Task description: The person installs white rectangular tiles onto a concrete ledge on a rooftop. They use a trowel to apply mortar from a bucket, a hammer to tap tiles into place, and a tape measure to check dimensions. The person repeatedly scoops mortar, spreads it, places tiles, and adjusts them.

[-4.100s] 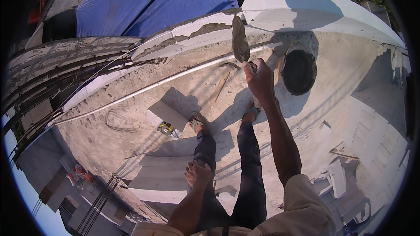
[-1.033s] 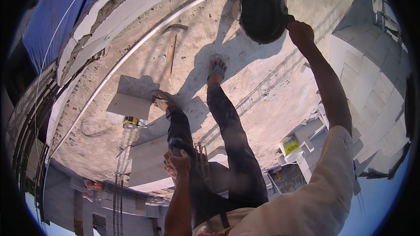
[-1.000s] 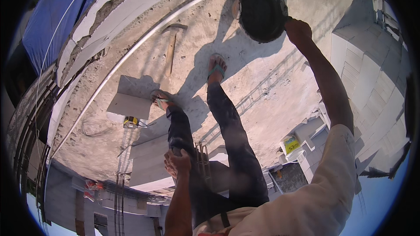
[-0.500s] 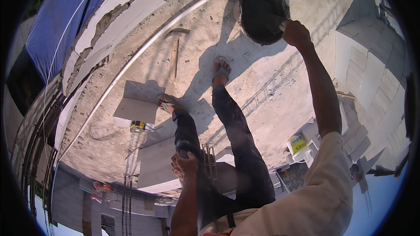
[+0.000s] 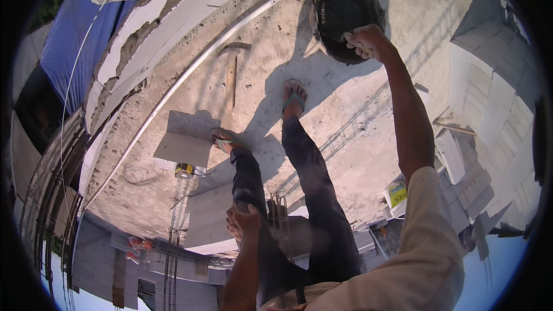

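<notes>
At the far side, my right hand (image 5: 367, 41) is closed over the round black bucket (image 5: 373, 6), which holds dark wet mortar. Its fingers grip a trowel, whose blade is hidden by the hand and the dark mix. My left hand (image 5: 243, 220) rests at my bent left knee, fingers curled round the dark trouser leg. A hammer (image 5: 231, 80) with a wooden handle lies on the ground, left of my sandalled feet. Nearer, a yellow and black tape measure (image 5: 184, 170) is beside a grey block (image 5: 183, 148).
A long white pipe (image 5: 196, 66) curves along the block wall at left, with a blue tarp (image 5: 66, 52) beyond. Stacked pale blocks (image 5: 481, 75) stand at right. A white and yellow-green bag (image 5: 396, 194) sits by my right arm. Rebar (image 5: 171, 268) rises near the front.
My right hand has shifted left and further over the bucket, and the trowel blade seen before no longer shows. My left hand stays at the knee. The view has shifted slightly.
</notes>
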Available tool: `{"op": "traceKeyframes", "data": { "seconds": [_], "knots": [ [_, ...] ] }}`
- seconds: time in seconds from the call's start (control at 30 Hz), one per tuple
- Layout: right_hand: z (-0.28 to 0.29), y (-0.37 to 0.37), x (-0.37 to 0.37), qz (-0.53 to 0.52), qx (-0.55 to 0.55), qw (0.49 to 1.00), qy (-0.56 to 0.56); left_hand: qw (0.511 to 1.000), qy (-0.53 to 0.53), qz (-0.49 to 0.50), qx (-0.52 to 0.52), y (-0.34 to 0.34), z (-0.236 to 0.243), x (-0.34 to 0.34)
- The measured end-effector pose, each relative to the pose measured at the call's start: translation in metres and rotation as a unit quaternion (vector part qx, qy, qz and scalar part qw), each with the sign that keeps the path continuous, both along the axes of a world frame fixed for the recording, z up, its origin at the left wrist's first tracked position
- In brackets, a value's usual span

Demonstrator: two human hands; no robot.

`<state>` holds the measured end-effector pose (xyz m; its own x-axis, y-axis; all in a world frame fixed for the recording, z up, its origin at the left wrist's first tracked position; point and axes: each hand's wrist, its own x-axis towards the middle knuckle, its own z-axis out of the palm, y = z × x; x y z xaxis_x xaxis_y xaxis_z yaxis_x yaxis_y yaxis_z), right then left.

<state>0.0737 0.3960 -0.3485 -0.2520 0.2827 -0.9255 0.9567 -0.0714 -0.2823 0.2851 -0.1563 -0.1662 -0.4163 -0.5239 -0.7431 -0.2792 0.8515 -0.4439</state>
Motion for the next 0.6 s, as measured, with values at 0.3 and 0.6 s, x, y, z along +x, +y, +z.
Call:
{"op": "traceKeyframes", "data": {
  "seconds": [0.3,0.6],
  "knots": [
    [0.024,-0.026,0.060,0.279,0.325,0.903,0.046,1.000,-0.004,-0.019,0.004,0.010,0.001,-0.005],
    [-0.060,0.007,0.019,0.432,0.218,0.871,-0.090,1.000,0.000,-0.024,0.010,0.015,-0.003,-0.004]
  ]
}}
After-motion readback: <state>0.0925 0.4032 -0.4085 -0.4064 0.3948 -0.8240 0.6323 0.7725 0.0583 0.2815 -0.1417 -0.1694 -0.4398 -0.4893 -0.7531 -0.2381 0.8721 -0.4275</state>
